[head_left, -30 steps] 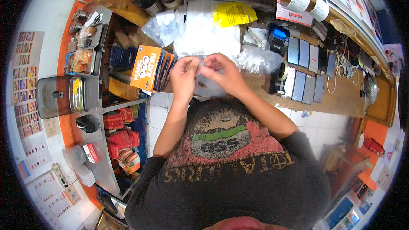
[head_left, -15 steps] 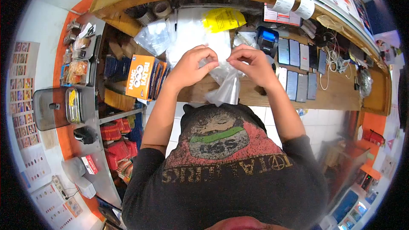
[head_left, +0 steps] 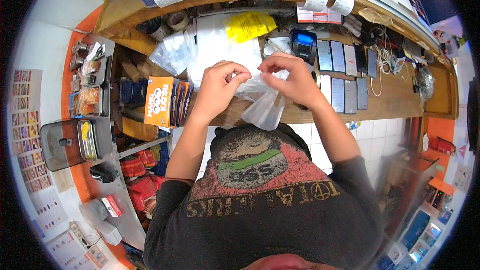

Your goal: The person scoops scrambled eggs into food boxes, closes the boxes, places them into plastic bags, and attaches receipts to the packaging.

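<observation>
Thumbs and fingers curled into narrow pinches, contents unclear, a person's left hand (head_left: 225, 82) and right hand (head_left: 291, 77) appear to be handling the translucent plastic bag (head_left: 265, 111) near the desk's (head_left: 392, 106) front edge, seemingly calling for a delicate grip.
</observation>
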A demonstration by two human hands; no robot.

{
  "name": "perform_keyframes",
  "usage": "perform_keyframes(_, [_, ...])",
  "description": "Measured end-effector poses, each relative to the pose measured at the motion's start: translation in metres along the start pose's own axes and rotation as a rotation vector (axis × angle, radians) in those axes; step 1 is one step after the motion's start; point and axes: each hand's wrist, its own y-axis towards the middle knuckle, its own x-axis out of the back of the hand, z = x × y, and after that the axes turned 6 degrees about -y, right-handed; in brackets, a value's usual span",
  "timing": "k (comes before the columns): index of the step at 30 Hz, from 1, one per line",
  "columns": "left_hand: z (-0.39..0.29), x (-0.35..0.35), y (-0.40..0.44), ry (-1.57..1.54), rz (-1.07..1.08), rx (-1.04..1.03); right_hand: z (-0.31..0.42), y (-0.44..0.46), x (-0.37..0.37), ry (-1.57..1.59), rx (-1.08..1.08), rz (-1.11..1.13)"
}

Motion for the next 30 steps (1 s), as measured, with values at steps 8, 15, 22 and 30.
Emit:
perform_keyframes(8, [0.008,-0.004,-0.002,-0.013,-0.069,-0.101,0.001,0.008,0.008,-0.053,-0.079,0.128])
perform_keyframes(15, [0.005,-0.006,-0.007,-0.022,-0.038,-0.081,0.007,0.013,0.013,-0.132,0.099,0.092])
perform_keyframes(22, [-0.011,-0.002,-0.01,0.175,-0.096,-0.013,0.0,0.013,0.011,-0.099,0.006,0.106])
perform_keyframes(30, [-0.005,0.003,-0.012,0.188,-0.137,-0.181,-0.001,0.012,0.001,-0.178,0.181,0.081])
